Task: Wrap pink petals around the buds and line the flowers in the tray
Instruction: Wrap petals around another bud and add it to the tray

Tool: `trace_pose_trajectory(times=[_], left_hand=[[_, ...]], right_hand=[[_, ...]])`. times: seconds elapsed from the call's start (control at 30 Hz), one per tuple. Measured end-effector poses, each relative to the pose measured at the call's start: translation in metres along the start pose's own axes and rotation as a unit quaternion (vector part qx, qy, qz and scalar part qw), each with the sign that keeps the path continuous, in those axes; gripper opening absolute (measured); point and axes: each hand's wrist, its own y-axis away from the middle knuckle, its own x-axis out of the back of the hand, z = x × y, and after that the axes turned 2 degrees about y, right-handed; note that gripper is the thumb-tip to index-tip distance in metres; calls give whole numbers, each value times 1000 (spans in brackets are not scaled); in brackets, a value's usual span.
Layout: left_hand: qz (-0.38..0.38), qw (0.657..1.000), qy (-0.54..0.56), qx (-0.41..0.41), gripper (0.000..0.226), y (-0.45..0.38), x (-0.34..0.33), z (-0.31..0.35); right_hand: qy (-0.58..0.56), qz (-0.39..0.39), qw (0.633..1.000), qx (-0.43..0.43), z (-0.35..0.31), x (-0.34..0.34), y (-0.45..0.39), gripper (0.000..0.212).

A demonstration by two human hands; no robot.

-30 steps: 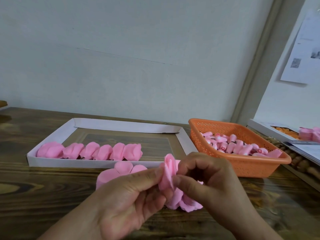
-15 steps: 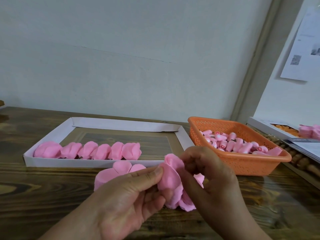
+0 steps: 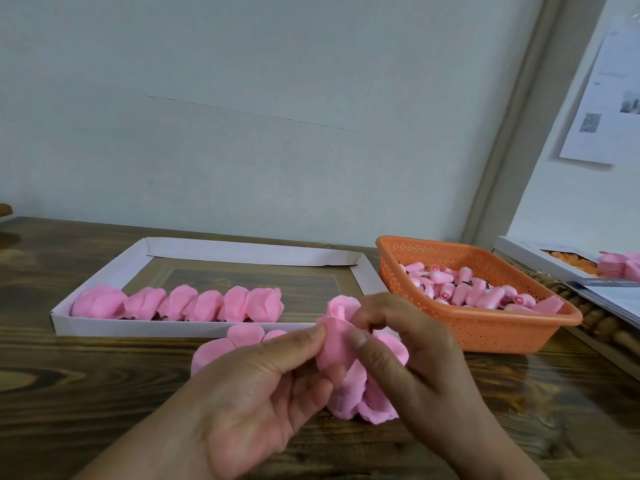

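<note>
Left hand: palm turned up, thumb and forefinger pinched on the pink petal piece at its 9 o'clock edge
Right hand: back toward the camera, fingers curled, thumb pressed on the same piece from 3 o'clock; both hands were together on it
Petal piece: held above the table at the lower centre, 1 petal folded up between the thumbs, other lobes hung loose below toward 6 o'clock; whether a bud sat inside could not be told
Loose petals: lay flat on the table at 9 o'clock of the held piece, partly behind the left hand, just in front of the tray
Tray: white cardboard frame at 11 o'clock of the hands
Finished flowers: 6 pink ones in a row, touching, along the tray's near wall, filling its left part
Basket: orange plastic, perforated walls, at 2 o'clock of the hands, just right of the tray
Buds: pink rolled buds heaped inside the basket
Wall sheet: paper at 2 o'clock, a QR code and a small photo on it; its print was too small to read
Table: dark wood grain under everything
</note>
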Motion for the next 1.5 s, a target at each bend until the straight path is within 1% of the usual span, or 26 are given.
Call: trace_pose_trajectory(times=[0.07,0.1,0.17,0.23,0.27,0.33,0.43,0.5,0.63,0.77,0.83,0.93,1.0,1.13,1.27,1.4,1.5], left_hand=[[-8,1000,-2,0,33,0,0,0],[-13,1000,-3,1,32,0,-1,0],[-20,1000,-10,-2,22,1,-3,0],[-21,1000,-14,-8,17,1,-5,0],[-20,1000,-15,-10,18,0,-6,1],[-20,1000,-16,-9,18,-1,-6,2],[-14,1000,-5,-6,17,-2,-5,5],[-11,1000,5,-4,17,-3,-5,5],[-4,1000,-6,-8,21,-7,-4,3],[3,1000,-22,-20,15,-10,-3,2],[11,999,-28,-27,13,-12,-2,2],[25,998,-38,-36,14,-15,0,2],[29,997,-58,-36,16,-16,2,3],[16,989,-139,-41,15,-17,7,5],[4,977,-207,-53,16,-18,13,7],[-3,972,-218,-84,15,-18,13,8],[0,969,-220,-108,23,-20,13,6]], right_hand=[[-33,27,998,-49,2,-2,-3,12],[-50,39,996,-68,3,-3,-4,11],[-76,57,991,-91,4,-5,-8,17],[-87,71,989,-99,4,-8,-9,20],[-86,74,989,-99,4,-10,-10,18],[-89,67,989,-96,4,-9,-9,12],[-100,27,992,-72,4,-3,-8,24],[-98,11,993,-62,4,-2,-8,26],[-54,27,997,-55,5,-7,-11,20],[-29,34,996,-79,7,-11,-14,16],[-22,28,994,-99,8,-12,-14,18],[-36,32,988,-145,8,-16,-15,21],[-43,53,984,-164,7,-18,-15,19],[17,95,985,-145,7,-23,-12,20],[92,104,985,-99,6,-26,-7,19],[155,101,982,-32,2,-27,-5,15],[168,97,980,-33,-1,-28,-7,12]])
